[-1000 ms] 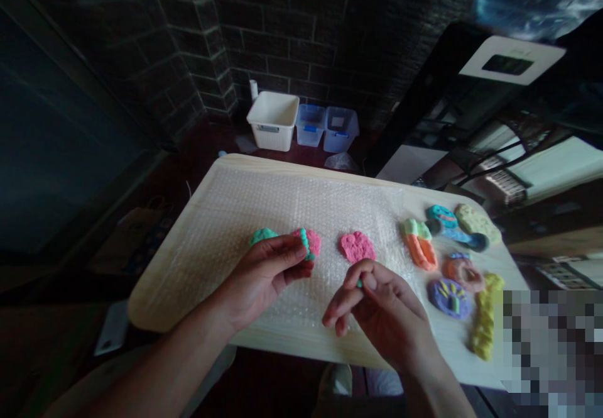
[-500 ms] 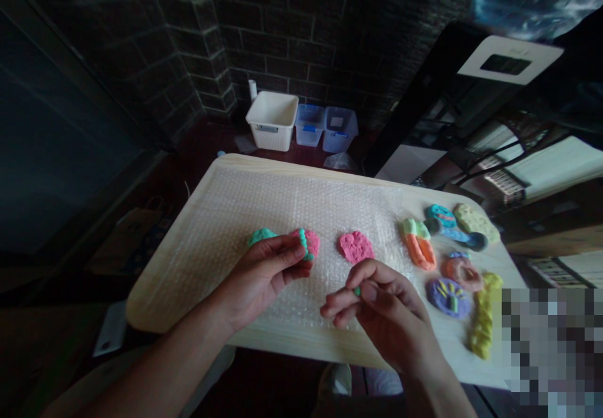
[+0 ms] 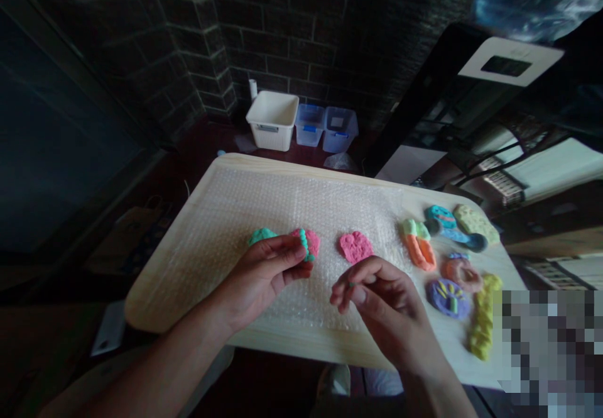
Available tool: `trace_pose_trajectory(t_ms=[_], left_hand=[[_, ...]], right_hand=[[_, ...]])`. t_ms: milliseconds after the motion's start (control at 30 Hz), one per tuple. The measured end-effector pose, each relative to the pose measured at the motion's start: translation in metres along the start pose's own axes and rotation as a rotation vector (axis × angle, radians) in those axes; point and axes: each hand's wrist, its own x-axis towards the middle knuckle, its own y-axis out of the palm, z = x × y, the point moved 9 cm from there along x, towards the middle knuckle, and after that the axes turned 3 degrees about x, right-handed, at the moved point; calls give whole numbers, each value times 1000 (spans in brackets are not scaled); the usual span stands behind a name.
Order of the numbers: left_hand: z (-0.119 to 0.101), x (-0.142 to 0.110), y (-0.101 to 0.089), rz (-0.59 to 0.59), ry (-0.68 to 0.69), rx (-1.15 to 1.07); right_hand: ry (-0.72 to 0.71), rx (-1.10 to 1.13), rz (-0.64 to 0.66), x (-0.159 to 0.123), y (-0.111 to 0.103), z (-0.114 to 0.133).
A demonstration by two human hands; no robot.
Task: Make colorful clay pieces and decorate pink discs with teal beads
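My left hand (image 3: 273, 264) is closed around a pink clay piece (image 3: 312, 244) that has a row of small green beads of clay (image 3: 304, 242) along it. Between the thumb and fingers of my right hand (image 3: 379, 298) is a tiny bit of green clay (image 3: 351, 285), mostly covered by the fingertips. Just beyond that hand, a flat lumpy pink clay piece (image 3: 355, 246) lies on the bubble wrap (image 3: 301, 201). A green clay lump (image 3: 261, 236) rests behind my left hand, partly hidden by it.
On the table's (image 3: 164, 320) right side lie an orange and green clay piece (image 3: 419, 245), a blue dumbbell-shaped piece (image 3: 456, 234), a purple disc (image 3: 449, 298) and a yellow strip (image 3: 485, 317). A white bin (image 3: 273, 119) and two clear boxes (image 3: 340, 130) stand on the floor beyond.
My right hand's fingers have drawn closer together and rolled around the green bit, which shows less now. My left hand holds its place.
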Motion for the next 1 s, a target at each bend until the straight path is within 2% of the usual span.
trace_pose_trajectory(t_ms=[200, 333, 433, 667, 867, 1000], left_hand=[[2, -2, 2, 18, 2, 1], [3, -5, 5, 15, -12, 33], [4, -6, 9, 42, -17, 58], [0, -8, 14, 99, 88, 223], [-1, -9, 14, 96, 115, 258], [0, -9, 11, 74, 119, 245]], right_hand=[[-4, 19, -47, 3, -5, 5], [-96, -136, -203, 3, -23, 10], [-116, -232, -269, 1, -26, 10], [-89, -228, -220, 1, -10, 5], [-240, -371, -183, 2, 0, 20], [-238, -426, -157, 2, 4, 20]])
